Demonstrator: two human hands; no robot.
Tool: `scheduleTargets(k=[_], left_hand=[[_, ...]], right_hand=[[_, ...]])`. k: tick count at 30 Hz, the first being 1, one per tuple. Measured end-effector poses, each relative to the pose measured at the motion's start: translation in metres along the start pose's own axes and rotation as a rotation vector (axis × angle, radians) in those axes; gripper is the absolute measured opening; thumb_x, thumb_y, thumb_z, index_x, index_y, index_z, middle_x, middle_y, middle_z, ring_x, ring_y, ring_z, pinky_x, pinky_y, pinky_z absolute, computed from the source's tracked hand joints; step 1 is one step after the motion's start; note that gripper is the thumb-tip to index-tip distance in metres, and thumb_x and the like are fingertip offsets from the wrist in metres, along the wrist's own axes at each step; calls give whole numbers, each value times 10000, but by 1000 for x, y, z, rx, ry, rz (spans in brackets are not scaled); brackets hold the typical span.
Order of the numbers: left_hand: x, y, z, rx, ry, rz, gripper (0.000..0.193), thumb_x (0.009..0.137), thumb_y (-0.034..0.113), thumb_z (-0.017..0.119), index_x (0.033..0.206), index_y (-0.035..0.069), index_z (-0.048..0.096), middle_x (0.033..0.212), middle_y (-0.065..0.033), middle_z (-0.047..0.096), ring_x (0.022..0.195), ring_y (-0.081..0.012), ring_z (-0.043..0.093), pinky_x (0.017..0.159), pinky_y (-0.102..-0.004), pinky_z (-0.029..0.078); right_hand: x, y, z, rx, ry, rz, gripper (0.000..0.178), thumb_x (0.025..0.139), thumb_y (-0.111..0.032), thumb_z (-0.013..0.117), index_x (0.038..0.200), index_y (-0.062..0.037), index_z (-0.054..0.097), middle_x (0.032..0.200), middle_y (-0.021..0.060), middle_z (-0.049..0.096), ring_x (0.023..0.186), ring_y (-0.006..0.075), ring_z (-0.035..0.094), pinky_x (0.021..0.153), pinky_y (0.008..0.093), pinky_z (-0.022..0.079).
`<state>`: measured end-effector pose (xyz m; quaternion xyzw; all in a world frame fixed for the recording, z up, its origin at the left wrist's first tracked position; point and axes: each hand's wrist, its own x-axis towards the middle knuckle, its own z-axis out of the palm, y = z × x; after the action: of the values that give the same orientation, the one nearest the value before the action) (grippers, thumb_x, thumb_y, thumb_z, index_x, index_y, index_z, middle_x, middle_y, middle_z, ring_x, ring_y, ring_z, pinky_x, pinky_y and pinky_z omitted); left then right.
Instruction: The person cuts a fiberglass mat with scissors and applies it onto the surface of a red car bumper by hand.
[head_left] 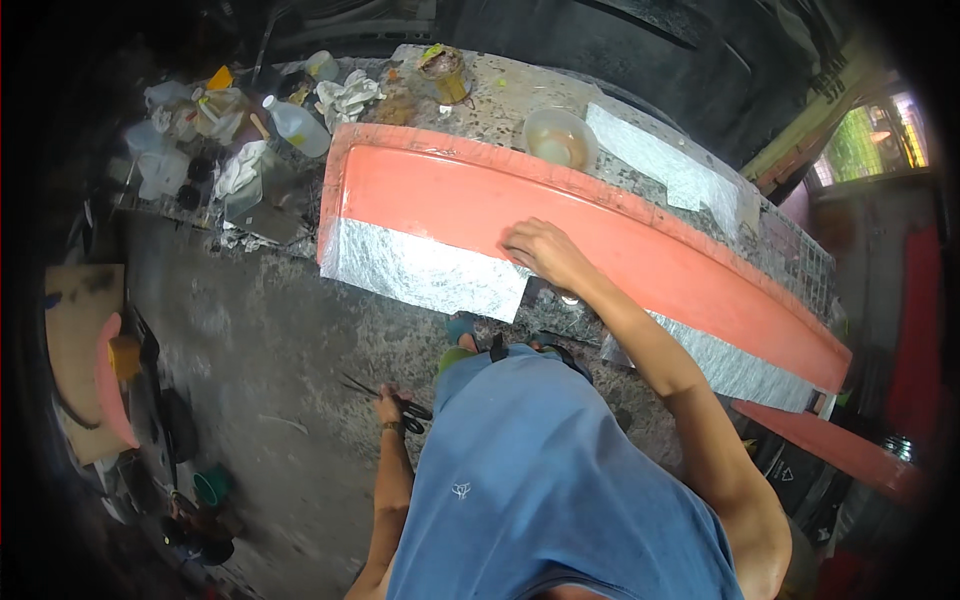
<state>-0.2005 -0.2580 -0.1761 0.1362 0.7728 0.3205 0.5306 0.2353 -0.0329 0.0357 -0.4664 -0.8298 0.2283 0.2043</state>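
Observation:
A long curved orange-red moulded panel lies across the bench in front of me. Along its near edge hangs a white sheet of fibreglass mat. My right hand is over the panel, fingers curled and closed at the mat's upper right corner; the fingertips are partly hidden. Low at my left side, above the floor, my left hand grips a pair of black-handled scissors, blades pointing away to the left. A second strip of fibreglass mat lies along the panel's right near edge.
Behind the panel stand a translucent bowl, a yellowish tin and another mat piece. A white jug, crumpled paper and plastic containers crowd the bench's left end. A cardboard sheet and a green bucket are at left.

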Motion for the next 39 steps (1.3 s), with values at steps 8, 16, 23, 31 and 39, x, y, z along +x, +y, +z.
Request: scheduleTargets(k=[8,16,23,31,39], left_hand=[[-9,-59,-18,-166,38,-98,512,1018,391,400,1023,-77,609,704,-233,694,589,-274,662,526,-332,490],[-22,-82,-28,-167,117,-139,513,1008,372,412,1040,-92,627,714,-226,701,568,-259,638,531,-333,480],[-25,-64,-29,-99,107,-107,499,1009,368,418,1048,-78,639,718,-220,705,583,-249,640,560,-336,481],[-10,-52,-28,-81,65,-107,520,1022,388,406,1088,-75,631,706,-202,706,588,-239,639,581,-329,493],[7,-56,-33,-135,51,-113,521,1021,383,403,1087,-85,622,705,-201,705,588,-246,649,590,-329,502]], right_hand=[[49,2,10,-72,-146,-168,217,877,-184,620,1053,-69,675,1126,71,645,1084,271,592,936,403,475],[65,-6,11,-141,-236,-276,168,816,-111,579,964,-55,632,992,119,633,991,311,606,868,429,486],[57,-11,4,-32,-218,-132,114,794,-90,553,893,-37,567,906,152,601,924,353,591,816,472,465],[27,-31,-11,99,-161,56,137,789,-148,572,844,-23,564,852,184,616,807,385,597,711,478,470],[-81,-61,-26,143,-501,262,196,929,-226,587,1031,-66,634,981,185,662,930,372,630,800,467,502]])
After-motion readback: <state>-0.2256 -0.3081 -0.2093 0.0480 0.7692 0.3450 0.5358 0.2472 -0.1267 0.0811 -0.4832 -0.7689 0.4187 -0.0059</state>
